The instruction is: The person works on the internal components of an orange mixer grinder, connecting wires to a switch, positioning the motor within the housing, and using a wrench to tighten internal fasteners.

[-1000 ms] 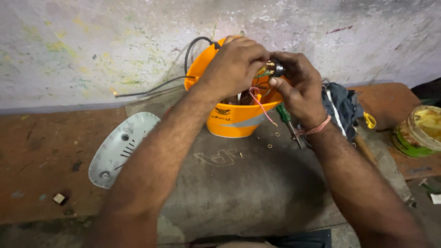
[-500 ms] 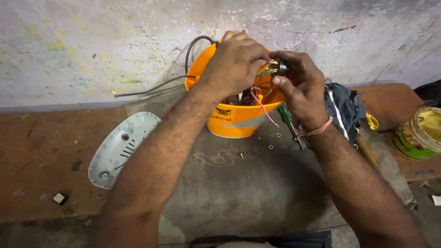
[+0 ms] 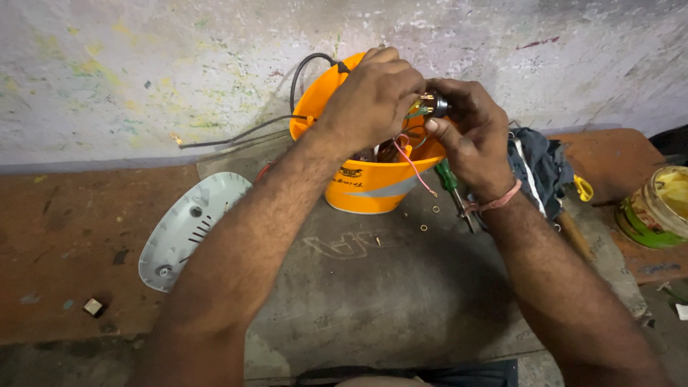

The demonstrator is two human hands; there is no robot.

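Observation:
Both my hands meet above an orange plastic housing point(image 3: 365, 188) that stands on a grey slab point(image 3: 373, 287). My left hand point(image 3: 373, 97) curls over the housing's top rim and pinches a small metal part with wires point(image 3: 428, 106). My right hand point(image 3: 469, 132) grips the same small part from the right with thumb and fingers. Thin red and pink wires point(image 3: 412, 163) hang from the part down toward the housing. A black cable point(image 3: 304, 72) loops out of the housing at the back.
A grey-white plastic cover point(image 3: 188, 229) lies at the left. A green-handled screwdriver point(image 3: 453, 188) and small washers point(image 3: 428, 218) lie right of the housing, beside a dark cloth point(image 3: 541, 165). An open tin point(image 3: 663, 204) stands far right. A wall rises behind.
My hands have stayed on the small part; the fingers of my right hand have shifted slightly around it. The housing has not moved.

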